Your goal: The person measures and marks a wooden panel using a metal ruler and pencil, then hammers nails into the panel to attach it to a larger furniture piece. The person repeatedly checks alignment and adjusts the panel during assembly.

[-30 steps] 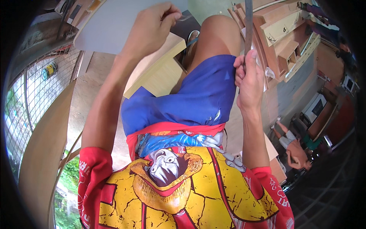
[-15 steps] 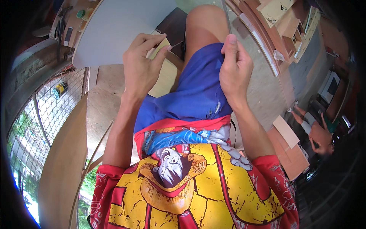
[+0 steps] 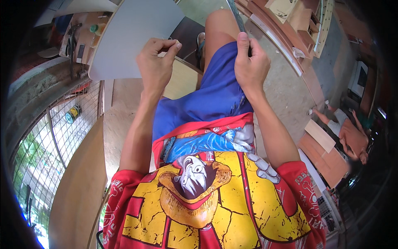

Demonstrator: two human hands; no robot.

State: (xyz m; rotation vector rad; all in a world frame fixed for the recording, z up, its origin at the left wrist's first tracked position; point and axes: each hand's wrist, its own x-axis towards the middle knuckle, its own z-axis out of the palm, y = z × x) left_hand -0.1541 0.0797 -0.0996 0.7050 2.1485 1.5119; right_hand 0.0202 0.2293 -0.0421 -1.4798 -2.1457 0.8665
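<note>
My right hand [image 3: 253, 62] is closed around the near end of a narrow dark strip [image 3: 236, 15] with a greyish face, thumb on top. The strip points away from me, past my bare knee, and its far end leaves the top of the picture. My left hand [image 3: 156, 62] is raised over my lap, thumb and fingertips pinched together; whatever lies between them is too small to make out. Beyond that hand spreads a large pale grey panel [image 3: 132, 37] with a rounded corner. Below it, beside my thigh, is a light yellowish board [image 3: 182, 79].
On the left stand a curved plywood sheet [image 3: 76, 186] and a wire mesh [image 3: 45, 133]. A bench with tools [image 3: 83, 41] is at the far left. Stacked wooden boards [image 3: 286, 29] lie at the far right. Another person [image 3: 350, 135] is on the right, near brown panels [image 3: 325, 153].
My right hand has shifted slightly left and nearer the top, and more of the dark strip's face shows. My left fingers have curled into a tighter pinch. The whole view has turned slightly.
</note>
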